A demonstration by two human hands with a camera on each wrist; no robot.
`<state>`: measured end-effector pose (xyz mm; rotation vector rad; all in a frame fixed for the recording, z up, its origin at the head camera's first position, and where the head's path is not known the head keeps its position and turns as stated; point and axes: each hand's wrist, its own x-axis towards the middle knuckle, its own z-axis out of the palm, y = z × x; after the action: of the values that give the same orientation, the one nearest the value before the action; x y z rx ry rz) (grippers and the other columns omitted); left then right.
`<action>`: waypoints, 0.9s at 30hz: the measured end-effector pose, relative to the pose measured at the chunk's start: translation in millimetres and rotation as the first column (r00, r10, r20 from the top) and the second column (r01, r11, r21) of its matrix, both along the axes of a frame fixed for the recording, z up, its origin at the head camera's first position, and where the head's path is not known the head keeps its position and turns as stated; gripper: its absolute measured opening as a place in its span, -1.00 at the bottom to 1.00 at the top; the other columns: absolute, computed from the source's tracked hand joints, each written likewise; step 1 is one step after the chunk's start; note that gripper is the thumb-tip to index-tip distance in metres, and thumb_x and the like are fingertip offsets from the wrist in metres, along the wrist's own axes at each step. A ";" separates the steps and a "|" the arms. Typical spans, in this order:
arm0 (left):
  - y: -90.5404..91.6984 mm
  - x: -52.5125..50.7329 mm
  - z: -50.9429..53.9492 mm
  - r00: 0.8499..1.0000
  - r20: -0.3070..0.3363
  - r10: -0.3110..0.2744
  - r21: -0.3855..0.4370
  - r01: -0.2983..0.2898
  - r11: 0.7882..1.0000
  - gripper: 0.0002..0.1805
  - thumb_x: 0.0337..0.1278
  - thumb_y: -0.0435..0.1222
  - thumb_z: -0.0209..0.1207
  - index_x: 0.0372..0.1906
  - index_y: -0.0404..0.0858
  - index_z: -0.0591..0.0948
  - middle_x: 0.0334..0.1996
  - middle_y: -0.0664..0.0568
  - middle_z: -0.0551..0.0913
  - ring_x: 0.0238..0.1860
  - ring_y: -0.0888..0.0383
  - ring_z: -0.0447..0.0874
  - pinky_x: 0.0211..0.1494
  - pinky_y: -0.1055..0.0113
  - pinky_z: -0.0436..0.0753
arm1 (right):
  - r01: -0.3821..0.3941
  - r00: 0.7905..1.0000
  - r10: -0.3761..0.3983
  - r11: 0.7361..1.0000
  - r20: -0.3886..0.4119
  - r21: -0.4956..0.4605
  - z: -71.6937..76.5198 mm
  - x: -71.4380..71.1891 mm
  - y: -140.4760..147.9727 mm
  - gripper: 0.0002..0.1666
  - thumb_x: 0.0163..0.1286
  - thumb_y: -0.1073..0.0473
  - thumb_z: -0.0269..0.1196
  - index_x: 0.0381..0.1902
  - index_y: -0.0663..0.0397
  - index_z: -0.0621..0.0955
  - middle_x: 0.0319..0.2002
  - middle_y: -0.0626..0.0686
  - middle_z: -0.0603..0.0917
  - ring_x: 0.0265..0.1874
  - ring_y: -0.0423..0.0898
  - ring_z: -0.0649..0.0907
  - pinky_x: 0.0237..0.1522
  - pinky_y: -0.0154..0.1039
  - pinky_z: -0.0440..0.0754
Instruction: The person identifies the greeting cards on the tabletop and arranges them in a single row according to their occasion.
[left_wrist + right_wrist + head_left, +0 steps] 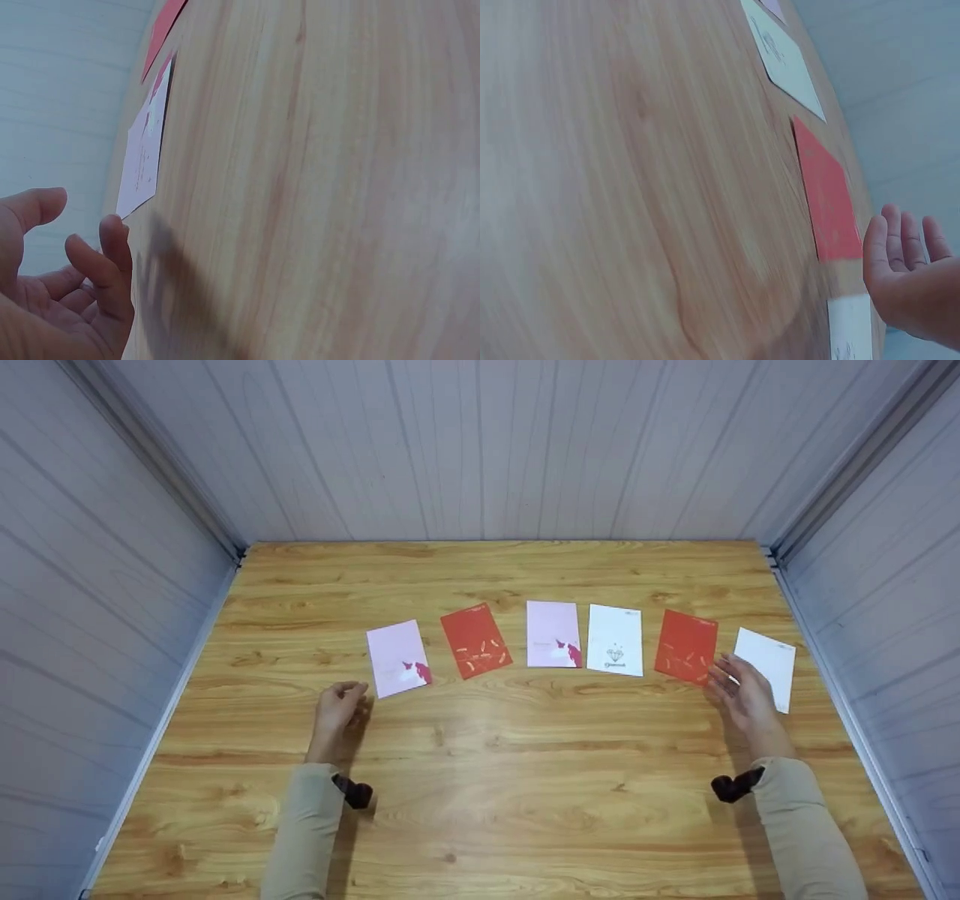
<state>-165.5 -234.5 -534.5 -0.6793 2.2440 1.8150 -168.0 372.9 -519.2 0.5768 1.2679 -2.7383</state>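
Note:
A loose row of cards lies flat on the wooden table. My left hand (340, 711) hovers beside the lower left corner of a pink card (397, 658); its fingers (105, 277) are loosely bent and hold nothing. At the row's other end, my right hand (745, 695) is above the table, partly covering the rightmost white card (772, 664) and overlapping the corner of a red card (686, 646). Its fingers (895, 236) are nearly straight, with nothing in them. Whether that hand touches either card I cannot tell.
Between the hands lie another red card (476, 641), a second pink card (553, 634) and a white card with a diamond drawing (615, 639). Pale panel walls (480, 450) enclose the wooden table (510, 780) at the back and both sides.

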 end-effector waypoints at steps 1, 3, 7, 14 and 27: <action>0.8 -0.5 -0.1 1.000 0.003 0.002 0.005 -0.002 1.000 -0.54 0.15 -0.16 0.05 0.05 -0.41 0.38 -0.28 -0.19 0.51 -0.47 0.11 0.50 -0.48 0.38 0.46 | -0.006 1.000 0.006 1.000 0.003 0.004 -1.0 -1.3 -4.9 -0.85 0.30 0.25 0.07 -0.26 0.14 0.57 -0.31 0.05 0.61 -0.23 -0.06 0.59 -0.05 -0.24 0.42; 1.6 -1.3 -0.5 1.000 0.007 0.003 0.004 -0.003 1.000 -0.55 0.15 -0.16 0.05 0.04 -0.40 0.39 -0.29 -0.18 0.51 -0.47 0.12 0.49 -0.49 0.39 0.45 | -0.020 1.000 0.020 1.000 0.003 0.005 -3.3 -3.1 -14.5 -0.84 0.30 0.25 0.08 -0.25 0.17 0.58 -0.30 0.07 0.61 -0.20 -0.04 0.59 0.00 -0.22 0.36; 1.6 -1.7 -1.0 1.000 0.012 0.000 -0.023 0.000 1.000 -0.55 0.15 -0.15 0.04 0.03 -0.39 0.40 -0.29 -0.17 0.51 -0.46 0.12 0.49 -0.51 0.39 0.44 | -0.058 0.998 0.058 0.998 -0.010 0.014 -7.7 -5.7 -34.2 -0.82 0.30 0.25 0.07 -0.22 0.17 0.58 -0.28 0.10 0.62 -0.18 -0.02 0.59 0.04 -0.18 0.31; 2.3 -2.0 -3.5 1.000 -0.004 0.009 -0.039 -0.009 0.999 -0.57 0.14 -0.15 0.06 0.01 -0.39 0.43 -0.31 -0.17 0.51 -0.48 0.12 0.48 -0.55 0.40 0.41 | -0.101 0.995 0.101 0.991 -0.003 0.084 -15.1 -11.4 -70.4 -0.83 0.31 0.24 0.05 -0.23 0.15 0.57 -0.29 0.12 0.64 -0.19 0.01 0.59 0.00 -0.14 0.35; 8.2 -3.4 -11.2 0.999 -0.030 0.042 -0.042 -0.044 0.998 -0.64 0.10 -0.19 0.10 -0.12 -0.40 0.48 -0.44 -0.12 0.53 -0.59 0.16 0.44 -0.58 0.40 0.41 | -0.199 0.979 0.183 0.950 0.089 0.241 -30.3 -23.7 -143.9 -0.58 0.34 0.19 0.03 0.06 0.36 0.32 -0.25 0.17 0.61 -0.19 0.04 0.59 -0.02 -0.08 0.37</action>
<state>-168.9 -226.3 -545.8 -0.7185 2.3108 1.8128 -191.7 229.0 -549.5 0.5254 1.5736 -2.4034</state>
